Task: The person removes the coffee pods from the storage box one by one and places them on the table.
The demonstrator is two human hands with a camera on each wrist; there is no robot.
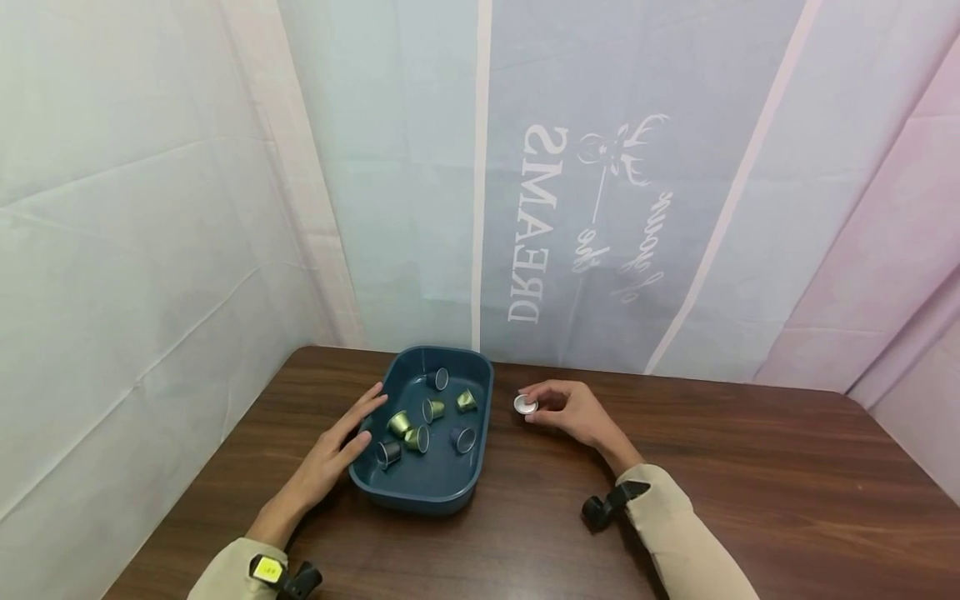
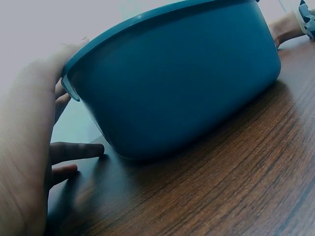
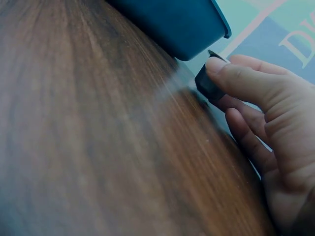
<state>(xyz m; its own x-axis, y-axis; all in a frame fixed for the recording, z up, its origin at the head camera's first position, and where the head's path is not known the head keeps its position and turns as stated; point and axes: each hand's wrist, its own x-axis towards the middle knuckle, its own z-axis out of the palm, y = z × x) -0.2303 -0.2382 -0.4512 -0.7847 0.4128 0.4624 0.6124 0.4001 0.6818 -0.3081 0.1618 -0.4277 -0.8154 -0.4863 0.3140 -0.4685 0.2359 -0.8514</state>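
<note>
A dark coffee capsule (image 3: 209,84) is pinched between the thumb and fingers of my right hand (image 1: 567,408), just right of the blue basin (image 1: 427,485). Its pale round lid faces up in the head view. At the basin's left side, my left hand (image 1: 324,462) touches the rim with fingers extended. The left wrist view shows its lower fingers (image 2: 78,151) held out near the tabletop beside the basin wall. Inside the basin lie several green coffee capsules (image 1: 400,423) and several dark ones (image 1: 462,439), tipped in different directions.
The basin stands on a dark brown wooden table (image 1: 540,533), close to its back edge. Behind the table hangs a printed cloth (image 1: 405,208), and another pale cloth (image 1: 150,250) closes off the left side.
</note>
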